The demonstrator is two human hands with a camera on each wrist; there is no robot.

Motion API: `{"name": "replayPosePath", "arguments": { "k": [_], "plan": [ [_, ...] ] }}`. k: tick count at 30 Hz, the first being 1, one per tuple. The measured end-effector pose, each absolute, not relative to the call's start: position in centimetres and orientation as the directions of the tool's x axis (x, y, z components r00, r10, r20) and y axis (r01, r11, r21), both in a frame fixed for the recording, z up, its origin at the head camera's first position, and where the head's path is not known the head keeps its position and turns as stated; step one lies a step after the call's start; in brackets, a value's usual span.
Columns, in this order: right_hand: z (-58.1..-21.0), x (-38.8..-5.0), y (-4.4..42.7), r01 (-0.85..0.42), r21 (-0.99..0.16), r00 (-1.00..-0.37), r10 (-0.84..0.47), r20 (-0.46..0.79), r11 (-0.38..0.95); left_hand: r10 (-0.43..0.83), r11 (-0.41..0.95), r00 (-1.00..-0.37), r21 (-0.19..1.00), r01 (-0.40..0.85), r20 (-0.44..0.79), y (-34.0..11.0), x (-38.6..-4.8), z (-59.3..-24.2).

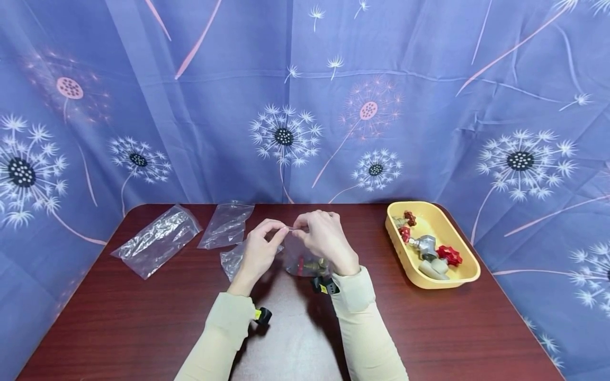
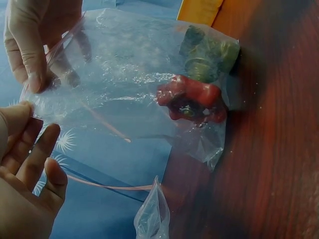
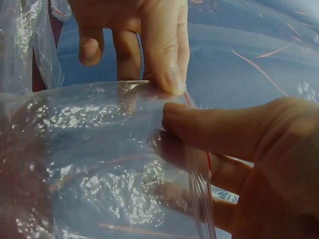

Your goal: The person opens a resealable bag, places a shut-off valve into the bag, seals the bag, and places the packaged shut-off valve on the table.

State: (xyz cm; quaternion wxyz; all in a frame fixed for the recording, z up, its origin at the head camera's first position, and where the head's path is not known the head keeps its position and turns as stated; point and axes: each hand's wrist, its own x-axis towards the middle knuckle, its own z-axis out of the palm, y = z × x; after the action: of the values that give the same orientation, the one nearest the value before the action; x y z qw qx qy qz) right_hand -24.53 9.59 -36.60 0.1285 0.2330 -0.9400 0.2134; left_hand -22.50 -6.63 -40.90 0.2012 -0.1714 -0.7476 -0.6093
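Observation:
A clear plastic bag (image 2: pixel 114 64) with a red strip along its top edge hangs between both hands. Inside it, at the bottom, is a brass valve (image 2: pixel 212 55) with a red handwheel (image 2: pixel 192 99). My left hand (image 1: pixel 259 251) pinches one top corner of the bag between thumb and index finger, its other fingers loosely bent. My right hand (image 1: pixel 329 241) pinches the same edge close beside it, thumb on the near side and fingers behind the film, seen in the right wrist view.
Flat clear bags (image 1: pixel 159 241) (image 1: pixel 227 225) lie at the table's back left, and another crumpled bag (image 1: pixel 232 260) is beside my left hand. At the right stands a yellow tray (image 1: pixel 456 233) with several valves and fittings. A patterned blue curtain (image 1: pixel 286 79) hangs behind the table.

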Motion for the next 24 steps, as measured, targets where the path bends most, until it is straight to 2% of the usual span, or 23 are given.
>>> {"name": "replayPosePath", "arguments": {
  "k": [7,17,24],
  "plan": [
    [-36.7,-24.7,9.9,-0.499,-0.37,-0.858,-0.387,0.339,0.784,0.014,0.21,-0.84,0.82,0.532,0.542,-6.5,-22.5,-40.9],
    [-36.7,-24.6,10.1,-0.492,-0.347,-0.861,-0.387,0.331,0.799,0.017,0.205,-0.839,0.82,0.535,0.544,-6.6,-22.4,-40.9],
    [-36.7,-24.7,10.3,-0.489,-0.344,-0.863,-0.388,0.323,0.802,0.021,0.199,-0.85,0.831,0.519,0.526,-7.3,-24.8,-44.1]
  ]
}}
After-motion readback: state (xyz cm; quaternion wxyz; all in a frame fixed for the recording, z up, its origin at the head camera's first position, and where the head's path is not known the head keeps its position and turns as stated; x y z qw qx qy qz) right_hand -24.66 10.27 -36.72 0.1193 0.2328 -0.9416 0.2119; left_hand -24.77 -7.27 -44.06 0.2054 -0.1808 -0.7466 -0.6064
